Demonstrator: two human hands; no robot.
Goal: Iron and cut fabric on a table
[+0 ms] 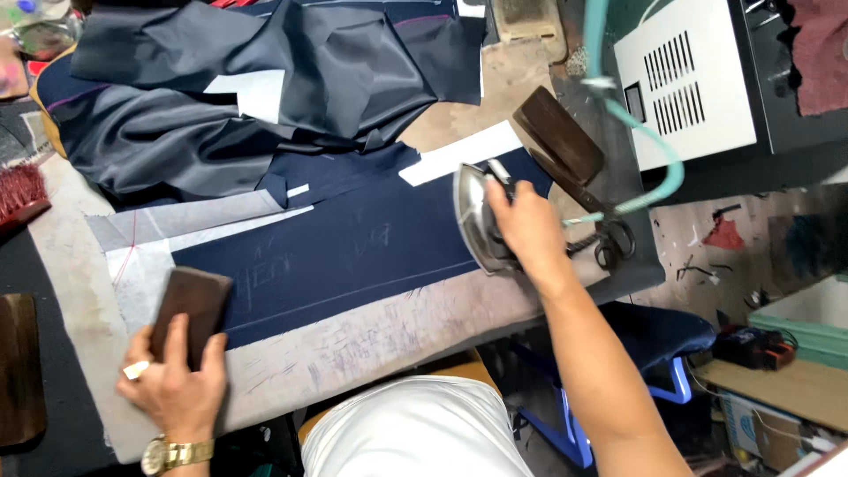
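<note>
A long strip of navy cloth [353, 247] with chalk marks lies across a padded pressing board [371, 340]. My right hand [527, 225] grips the handle of a steel iron [474, 216], which rests on the right end of the cloth. My left hand [177, 380] holds a dark wooden block [190, 309] pressed down on the left end of the strip. A gold watch and a ring show on the left hand.
Dark lining fabric [247, 88] is heaped at the back of the board. A brown iron rest [558, 137], black scissors [612, 240] and a teal hose [654, 150] lie to the right, beside a white vented box [680, 84]. A red brush [19, 194] sits far left.
</note>
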